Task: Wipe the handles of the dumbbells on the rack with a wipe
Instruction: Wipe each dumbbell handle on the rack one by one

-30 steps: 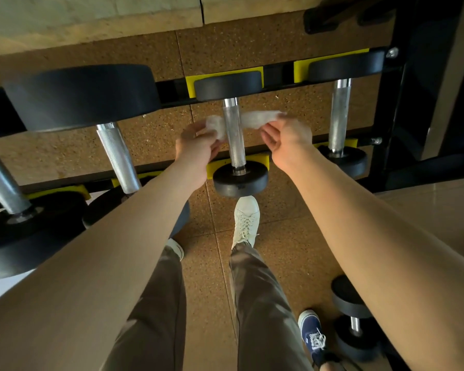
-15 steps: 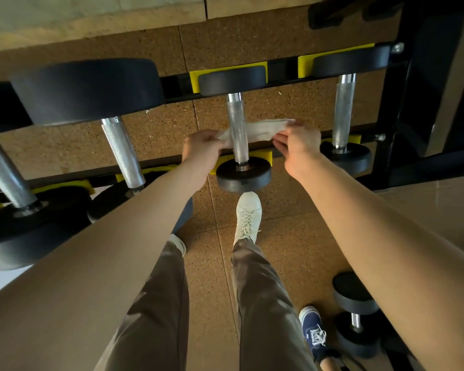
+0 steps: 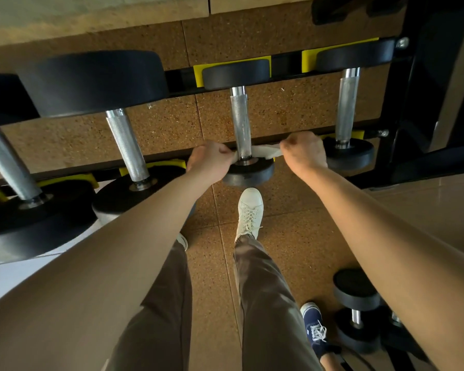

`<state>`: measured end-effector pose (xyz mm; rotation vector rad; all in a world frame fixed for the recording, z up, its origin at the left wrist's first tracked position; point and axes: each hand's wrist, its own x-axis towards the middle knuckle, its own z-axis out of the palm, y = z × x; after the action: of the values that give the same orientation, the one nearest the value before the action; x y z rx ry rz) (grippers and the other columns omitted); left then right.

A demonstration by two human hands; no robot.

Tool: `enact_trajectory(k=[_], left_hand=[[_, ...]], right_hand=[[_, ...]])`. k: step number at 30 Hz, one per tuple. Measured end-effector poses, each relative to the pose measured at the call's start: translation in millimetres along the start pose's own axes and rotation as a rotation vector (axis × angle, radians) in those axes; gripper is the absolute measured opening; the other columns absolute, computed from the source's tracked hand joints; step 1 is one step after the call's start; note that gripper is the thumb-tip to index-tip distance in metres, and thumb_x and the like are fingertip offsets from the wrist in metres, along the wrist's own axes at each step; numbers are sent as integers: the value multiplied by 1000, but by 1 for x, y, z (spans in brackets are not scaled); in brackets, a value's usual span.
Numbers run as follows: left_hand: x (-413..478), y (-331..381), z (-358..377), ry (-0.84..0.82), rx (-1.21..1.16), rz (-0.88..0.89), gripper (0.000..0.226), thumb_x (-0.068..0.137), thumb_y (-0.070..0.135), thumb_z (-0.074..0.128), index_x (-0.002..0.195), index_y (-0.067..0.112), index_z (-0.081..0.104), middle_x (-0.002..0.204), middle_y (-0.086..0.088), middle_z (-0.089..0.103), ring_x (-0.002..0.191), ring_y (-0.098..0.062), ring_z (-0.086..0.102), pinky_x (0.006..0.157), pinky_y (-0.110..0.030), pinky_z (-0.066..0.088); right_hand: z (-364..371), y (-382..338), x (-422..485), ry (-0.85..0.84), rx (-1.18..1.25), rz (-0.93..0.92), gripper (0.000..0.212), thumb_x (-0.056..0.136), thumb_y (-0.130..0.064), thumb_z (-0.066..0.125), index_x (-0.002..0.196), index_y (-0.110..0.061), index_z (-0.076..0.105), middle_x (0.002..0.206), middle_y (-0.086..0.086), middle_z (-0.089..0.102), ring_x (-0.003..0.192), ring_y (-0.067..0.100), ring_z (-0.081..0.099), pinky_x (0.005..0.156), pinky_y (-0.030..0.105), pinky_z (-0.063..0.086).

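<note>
Several black dumbbells with silver knurled handles lie across a black rack (image 3: 182, 81) with yellow pads. A white wipe (image 3: 265, 152) is looped behind the handle (image 3: 240, 121) of the small middle dumbbell, down at its near end beside the near weight (image 3: 248, 171). My left hand (image 3: 209, 159) pinches the wipe's left end and my right hand (image 3: 304, 149) pinches its right end, one on each side of the handle. Most of the wipe's left part is hidden by my fingers.
A larger dumbbell handle (image 3: 127, 145) lies left of my left hand, and another small handle (image 3: 347, 105) lies right of my right hand. A small dumbbell (image 3: 356, 309) stands on the cork floor at lower right, beside another person's blue shoe (image 3: 315, 328). My white shoe (image 3: 249, 212) is below the rack.
Both hands have slid the wipe along the middle handle toward me, from about mid-handle down to the near weight.
</note>
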<state>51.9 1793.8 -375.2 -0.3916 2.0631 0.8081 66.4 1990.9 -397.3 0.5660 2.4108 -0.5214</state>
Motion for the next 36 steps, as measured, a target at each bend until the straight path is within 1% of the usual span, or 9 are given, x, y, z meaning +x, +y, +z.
enact_trajectory(k=[4, 7, 12, 16, 22, 27, 29, 33, 36], left_hand=[[-6, 1, -10, -25, -41, -17, 27, 92, 17, 55, 65, 16, 58, 67, -3, 52, 62, -19, 47, 54, -28, 36], [-18, -8, -26, -71, -114, -26, 32, 86, 10, 53, 56, 5, 44, 60, -3, 35, 59, -19, 33, 56, -30, 21], [-45, -24, -50, -47, -308, 84, 42, 64, 20, 49, 82, -16, 59, 73, -10, 43, 74, -20, 37, 67, -34, 29], [-70, -39, -73, -16, -499, 123, 20, 77, 12, 59, 80, -6, 68, 70, -9, 50, 69, -15, 45, 62, -26, 37], [-83, -79, -103, 122, -652, 32, 10, 88, 13, 70, 85, 22, 70, 74, 2, 65, 69, -9, 59, 63, -20, 47], [-79, -112, -122, 387, -705, -234, 3, 92, 24, 63, 91, 23, 66, 78, 2, 67, 65, -12, 61, 64, -29, 57], [-81, -123, -130, 465, -647, -268, 17, 88, 31, 67, 103, 23, 63, 88, 5, 66, 71, -11, 62, 68, -33, 60], [-90, -132, -142, 518, -474, -21, 32, 87, 19, 68, 117, 24, 59, 112, 4, 54, 95, -11, 54, 76, -20, 44], [-96, -133, -148, 318, -456, 231, 46, 86, 9, 66, 125, 32, 62, 118, 9, 50, 100, -6, 51, 82, -14, 41]], right_hand=[[3, -5, -7, -119, 71, -61, 21, 96, -26, 54, 98, -21, 75, 99, 4, 72, 98, 25, 64, 85, 44, 54], [14, -23, -12, -251, 132, -42, 19, 88, -33, 57, 98, -33, 73, 100, 1, 71, 104, 28, 61, 87, 49, 54], [15, -44, -42, 5, 213, -100, 22, 86, -14, 66, 104, -24, 74, 104, -6, 72, 100, 17, 64, 85, 37, 56], [12, -80, -89, -255, 503, -304, 40, 84, -6, 73, 122, -18, 67, 109, -9, 68, 97, 2, 64, 76, 9, 50], [22, -130, -117, -187, 572, -342, 10, 88, -20, 75, 95, -14, 73, 86, -7, 71, 80, 1, 64, 74, 20, 52], [25, -162, -128, 36, 606, -384, 8, 96, -17, 66, 103, -19, 68, 91, -18, 66, 85, -6, 63, 78, 12, 50], [28, -172, -132, 51, 562, -428, 15, 97, -16, 63, 111, -16, 69, 96, -20, 65, 91, -6, 63, 82, 13, 51], [30, -190, -133, 33, 481, -504, 17, 96, -15, 63, 111, -14, 72, 98, -12, 68, 95, -3, 63, 85, 15, 51], [31, -204, -135, -30, 476, -533, 16, 95, -17, 65, 107, -13, 74, 100, -3, 73, 95, 3, 65, 82, 14, 50]])
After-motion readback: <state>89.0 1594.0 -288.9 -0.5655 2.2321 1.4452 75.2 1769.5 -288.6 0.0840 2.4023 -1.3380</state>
